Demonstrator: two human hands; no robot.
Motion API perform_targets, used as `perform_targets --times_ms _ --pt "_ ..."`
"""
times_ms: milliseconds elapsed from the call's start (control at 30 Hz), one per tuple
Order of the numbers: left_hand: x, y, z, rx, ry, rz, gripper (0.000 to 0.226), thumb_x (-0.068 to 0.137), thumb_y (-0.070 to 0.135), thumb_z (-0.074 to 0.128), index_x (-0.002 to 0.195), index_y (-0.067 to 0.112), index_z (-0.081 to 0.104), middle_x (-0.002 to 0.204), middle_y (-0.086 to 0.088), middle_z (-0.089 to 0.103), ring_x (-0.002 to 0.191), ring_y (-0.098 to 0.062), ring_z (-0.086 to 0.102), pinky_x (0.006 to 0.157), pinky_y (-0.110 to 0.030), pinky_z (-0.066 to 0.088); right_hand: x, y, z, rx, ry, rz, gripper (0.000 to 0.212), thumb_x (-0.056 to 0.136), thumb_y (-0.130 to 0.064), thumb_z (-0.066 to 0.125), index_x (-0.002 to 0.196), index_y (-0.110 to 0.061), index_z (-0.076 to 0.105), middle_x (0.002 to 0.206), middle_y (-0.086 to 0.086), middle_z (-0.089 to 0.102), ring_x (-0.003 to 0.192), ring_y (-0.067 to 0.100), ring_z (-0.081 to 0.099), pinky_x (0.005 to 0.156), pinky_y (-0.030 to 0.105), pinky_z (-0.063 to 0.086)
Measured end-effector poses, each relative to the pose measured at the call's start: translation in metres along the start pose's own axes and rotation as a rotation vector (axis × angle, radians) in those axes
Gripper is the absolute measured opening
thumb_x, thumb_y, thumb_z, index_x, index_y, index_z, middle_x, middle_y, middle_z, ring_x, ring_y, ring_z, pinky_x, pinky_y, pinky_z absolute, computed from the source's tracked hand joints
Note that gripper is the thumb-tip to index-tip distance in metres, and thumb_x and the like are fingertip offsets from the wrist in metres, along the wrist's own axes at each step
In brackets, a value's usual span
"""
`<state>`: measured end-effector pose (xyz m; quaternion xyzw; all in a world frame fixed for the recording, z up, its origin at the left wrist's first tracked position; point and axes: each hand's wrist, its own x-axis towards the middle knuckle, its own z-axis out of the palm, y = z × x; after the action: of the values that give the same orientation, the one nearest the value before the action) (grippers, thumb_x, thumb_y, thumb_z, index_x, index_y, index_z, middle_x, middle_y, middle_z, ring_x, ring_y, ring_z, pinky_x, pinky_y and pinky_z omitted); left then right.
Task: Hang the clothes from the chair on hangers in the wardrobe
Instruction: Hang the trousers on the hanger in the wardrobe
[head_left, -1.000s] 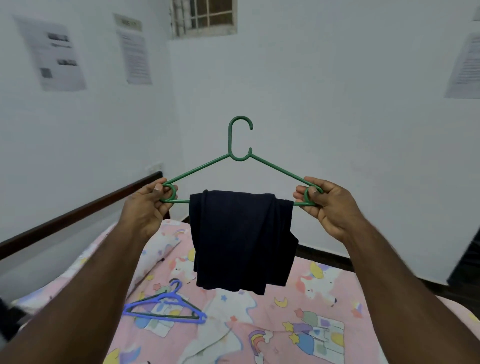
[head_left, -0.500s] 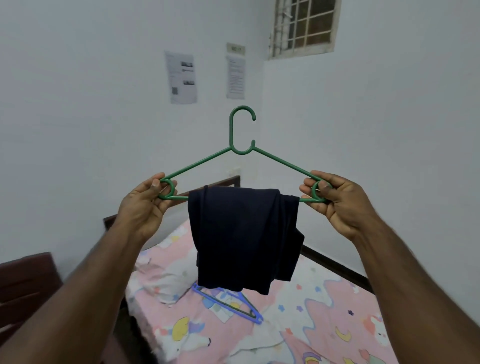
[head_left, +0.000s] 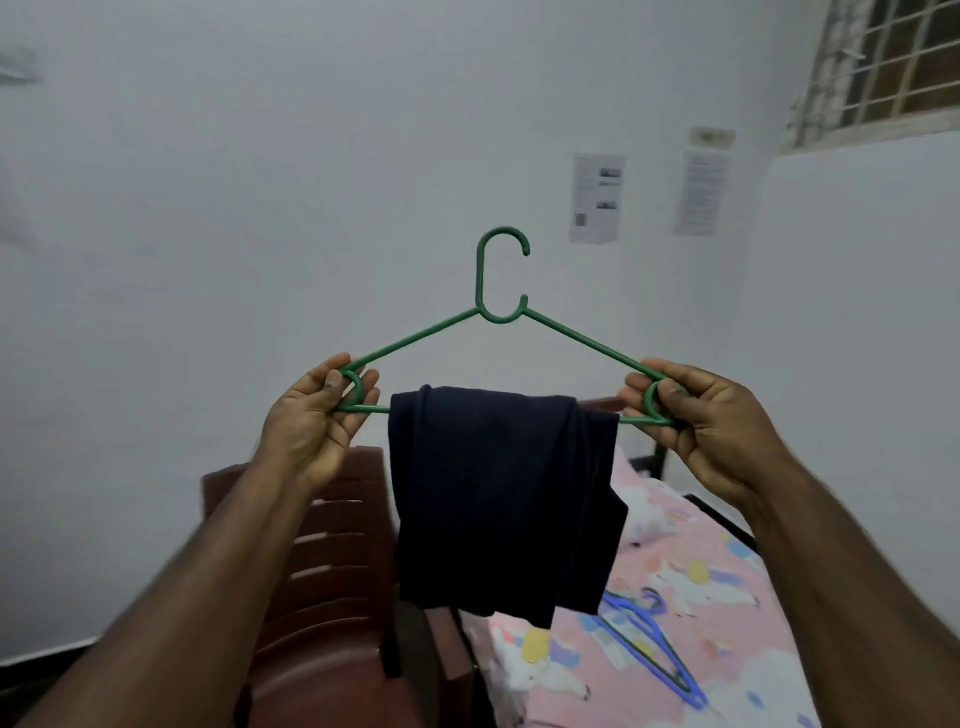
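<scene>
1. Hanger (head_left: 503, 312) up in front of the person, green, hook pointing up, and both hands are gripping it at the ends.
2. The left hand (head_left: 317, 415) is pinching the left corner loop, thumb in front and fingers curled behind it.
3. The right hand (head_left: 696, 410) is doing the same at the right corner loop, fingers wrapped around the plastic.
4. Between the two hands, a dark navy garment (head_left: 501, 493) is draping folded over the bottom bar, sitting nearer the right hand than the left and hanging well below both wrists.
5. Below the left forearm, a brown chair (head_left: 332, 571) is showing; whether more clothes are lying on it cannot be told, though a dark strip is dangling just beside its edge.
6. Under the right forearm, a blue hanger (head_left: 649, 644) is lying on the pink bedsheet (head_left: 701, 582), ready for another piece.
7. Judging progress: this garment is looking loaded and done, but no wardrobe is in view, so carrying it over and hooking it on the rail is still looking like the job ahead.
</scene>
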<state>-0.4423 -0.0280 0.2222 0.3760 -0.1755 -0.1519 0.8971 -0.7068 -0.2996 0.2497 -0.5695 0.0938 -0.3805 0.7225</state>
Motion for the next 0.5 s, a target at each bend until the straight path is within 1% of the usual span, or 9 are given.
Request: perform_targets --times_ms 133,233,300,333,400,500 --pt "-0.025 0.057 -0.045 0.009 0.113 0.112 0.026 0.105 0.004 0.042 0.101 0.007 0.067 0.094 -0.010 0.077 0.090 -0.025 0.076 0.077 -0.035 0.063 0.004 0.016 0.062 0.023 -0.157 -0.005 0.030 0.090 -0.005 0.055 0.119 -0.005 0.064 0.111 0.017 0.073 0.104 0.033 0.071 0.076 0.033 0.061" --pt "-0.051 0.097 -0.076 0.000 0.203 0.198 0.023 0.105 0.004 0.042 0.104 0.006 0.064 0.095 -0.011 0.076 0.089 -0.025 0.076 0.077 -0.035 0.063 0.005 0.028 0.109 0.040 -0.285 -0.003 0.035 0.084 -0.008 0.060 0.118 -0.008 0.065 0.110 0.015 0.074 0.102 0.031 0.072 0.075 0.032 0.061" --pt "-0.068 0.123 -0.093 -0.009 0.262 0.242 0.023 0.105 0.005 0.042 0.105 0.005 0.064 0.096 -0.012 0.076 0.089 -0.026 0.076 0.074 -0.036 0.063 0.005 0.034 0.139 0.078 -0.360 0.006 0.040 0.078 -0.012 0.064 0.118 -0.008 0.066 0.109 0.015 0.074 0.101 0.030 0.072 0.076 0.032 0.061" --pt "-0.078 0.136 -0.101 -0.008 0.292 0.265 0.022 0.105 0.005 0.042 0.105 0.005 0.064 0.096 -0.012 0.075 0.089 -0.026 0.076 0.072 -0.035 0.063 0.005 0.038 0.153 0.099 -0.397 0.013 0.039 0.079 -0.011 0.062 0.118 -0.008 0.066 0.108 0.014 0.074 0.100 0.030 0.072 0.077 0.033 0.061" --pt "-0.098 0.161 -0.115 -0.006 0.352 0.319 0.022 0.105 0.004 0.041 0.104 0.005 0.063 0.091 -0.012 0.076 0.085 -0.025 0.076 0.068 -0.034 0.063 0.005 0.046 0.183 0.136 -0.476 0.033 0.031 0.088 -0.005 0.055 0.117 -0.008 0.066 0.108 0.014 0.074 0.100 0.030 0.072 0.078 0.033 0.061" --pt "-0.130 0.198 -0.132 0.004 0.415 0.406 0.022 0.105 0.003 0.040 0.103 0.005 0.061 0.085 -0.012 0.076 0.079 -0.023 0.076 0.068 -0.035 0.063 -0.002 0.055 0.229 0.170 -0.580 0.063 0.030 0.097 0.003 0.046 0.117 -0.008 0.066 0.110 0.015 0.074 0.101 0.031 0.072 0.078 0.034 0.061"
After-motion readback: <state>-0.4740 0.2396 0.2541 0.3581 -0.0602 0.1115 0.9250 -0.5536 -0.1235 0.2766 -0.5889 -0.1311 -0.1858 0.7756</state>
